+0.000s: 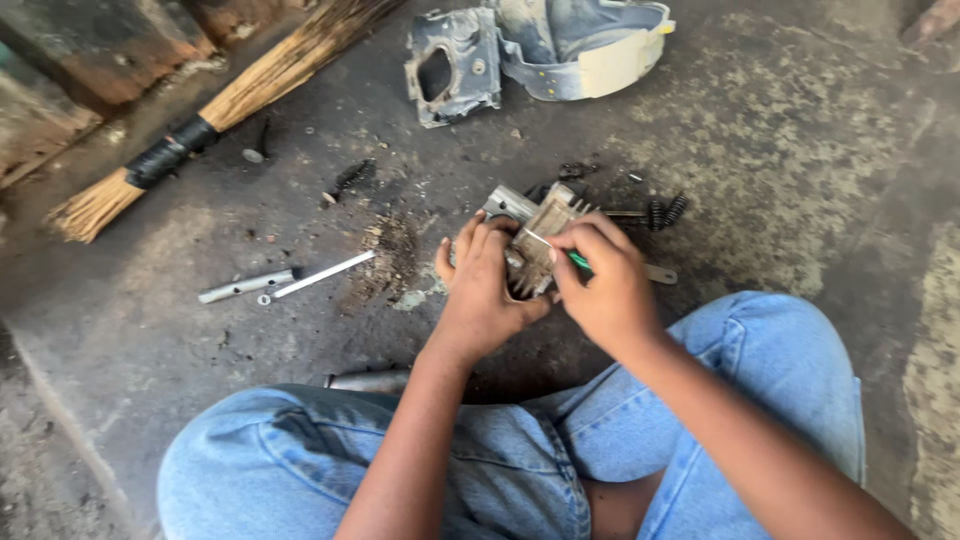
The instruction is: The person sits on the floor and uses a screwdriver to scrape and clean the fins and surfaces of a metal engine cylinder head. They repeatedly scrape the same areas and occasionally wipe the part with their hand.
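My left hand [482, 285] grips a grimy finned metal engine part [540, 232] from its left side, holding it just above the floor in front of my knees. My right hand [603, 283] closes around a thin tool with a green handle [579, 262], its tip pressed against the part. Both hands touch the part. Its lower half is hidden behind my fingers.
Black springs [666, 211] and small screws lie on the concrete floor behind the part. A metal rod and tube [285, 283] rest at left, a straw broom [210, 115] at upper left, a grey housing piece [530, 50] at the top. My jeans-clad legs [520, 450] fill the bottom.
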